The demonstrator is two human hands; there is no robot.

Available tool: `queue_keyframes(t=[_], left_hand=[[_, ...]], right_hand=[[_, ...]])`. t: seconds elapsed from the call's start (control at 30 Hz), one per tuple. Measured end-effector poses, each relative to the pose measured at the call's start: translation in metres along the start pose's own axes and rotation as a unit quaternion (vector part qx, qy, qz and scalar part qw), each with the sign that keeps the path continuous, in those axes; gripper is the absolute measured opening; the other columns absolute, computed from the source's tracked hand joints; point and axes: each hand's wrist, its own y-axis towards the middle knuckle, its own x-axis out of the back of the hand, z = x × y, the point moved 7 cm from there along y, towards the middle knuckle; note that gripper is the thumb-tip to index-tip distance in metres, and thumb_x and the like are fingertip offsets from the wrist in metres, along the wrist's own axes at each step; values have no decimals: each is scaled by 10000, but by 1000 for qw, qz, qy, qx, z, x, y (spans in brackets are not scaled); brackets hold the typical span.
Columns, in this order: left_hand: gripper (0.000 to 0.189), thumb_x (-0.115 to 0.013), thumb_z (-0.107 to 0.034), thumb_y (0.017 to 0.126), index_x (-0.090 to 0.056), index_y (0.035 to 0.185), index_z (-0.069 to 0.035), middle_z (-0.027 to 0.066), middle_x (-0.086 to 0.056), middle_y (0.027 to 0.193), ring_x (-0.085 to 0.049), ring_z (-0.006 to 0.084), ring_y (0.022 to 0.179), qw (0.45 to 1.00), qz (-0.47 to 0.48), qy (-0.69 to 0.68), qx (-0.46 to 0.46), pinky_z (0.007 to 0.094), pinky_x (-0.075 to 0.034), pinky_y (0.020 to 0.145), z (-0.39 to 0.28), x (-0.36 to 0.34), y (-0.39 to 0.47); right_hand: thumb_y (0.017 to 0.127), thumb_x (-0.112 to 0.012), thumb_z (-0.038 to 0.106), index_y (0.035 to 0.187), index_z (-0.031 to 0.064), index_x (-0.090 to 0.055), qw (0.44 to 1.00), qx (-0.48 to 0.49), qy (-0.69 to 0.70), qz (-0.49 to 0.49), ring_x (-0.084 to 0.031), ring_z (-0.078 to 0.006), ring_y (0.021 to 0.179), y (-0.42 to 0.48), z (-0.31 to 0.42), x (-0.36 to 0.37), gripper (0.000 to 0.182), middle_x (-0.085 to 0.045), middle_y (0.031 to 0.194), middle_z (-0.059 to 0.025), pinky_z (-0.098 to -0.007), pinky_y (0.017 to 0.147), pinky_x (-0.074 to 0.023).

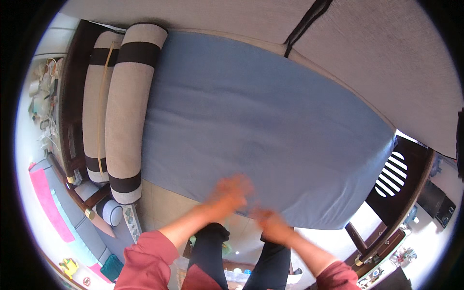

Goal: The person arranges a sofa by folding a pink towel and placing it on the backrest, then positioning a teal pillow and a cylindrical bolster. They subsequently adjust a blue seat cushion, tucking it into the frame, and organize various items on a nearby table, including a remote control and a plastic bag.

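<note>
My left hand [231, 193] is blurred by motion and hangs over the front edge of a blue-grey cloth cover [253, 127]. Lower and to the right, my right hand [270, 222] is blurred as well, close to the same edge. The hands are near each other but look apart. Blur hides the fingers, so I cannot tell whether either one grips the cloth. Spread over a wide seat, the cover shows soft wrinkles, and its front right corner hangs down. Beyond it rises a beige fabric backrest [232, 18].
Two beige bolsters with dark bands, a nearer one [128, 98] and one with a zip [95, 98], lie along the left end. Dark wooden armrests stand at left [70, 98] and right [417, 181]. A padded seat [78, 206] is at lower left. Tiled floor [170, 199] shows below.
</note>
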Motion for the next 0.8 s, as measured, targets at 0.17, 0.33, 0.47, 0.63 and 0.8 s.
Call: queue_keyframes(t=[0.17,0.33,0.47,0.63,0.8], left_hand=[[688,-653,-319,730,-346,1333,-197,200,-172,1420,-142,414,1307,964,-64,175,192,550,-156,1025,65,-22,-22],[731,-616,-357,764,-250,1389,-260,204,-54,1455,-55,437,1325,959,21,223,171,592,-102,1027,67,-131,-27],[707,-611,-323,779,-258,1388,-260,210,-55,1454,-56,403,1338,964,59,209,151,556,-113,1042,46,-177,-64],[672,-630,-301,767,-335,1359,-184,194,-190,1413,-133,366,1330,946,-176,-6,273,511,-149,1050,79,-79,-121],[487,-579,-223,834,-427,1235,6,169,-514,1063,-482,281,979,763,-555,34,329,389,-365,887,188,175,-221]], right_hand=[[887,-463,204,1244,88,-445,909,36,-251,-330,-309,-309,1271,149,-7,209,376,-392,1334,-113,-499,1005,-247],[926,-374,319,1346,161,-318,846,-28,-418,-330,-194,-240,1329,245,-71,272,453,-267,1424,-55,-441,1067,-155],[927,-369,327,1354,157,-301,854,-59,-402,-326,-192,-251,1327,244,-66,261,464,-254,1426,-68,-441,1067,-151],[838,-516,169,1307,46,-350,897,14,-309,-316,-254,-335,1295,170,2,189,512,-325,1366,-167,-508,1011,-225],[810,-575,245,1326,52,-326,971,-107,114,-180,-304,-355,1268,108,11,15,604,-366,1344,-179,-438,1015,-279]])
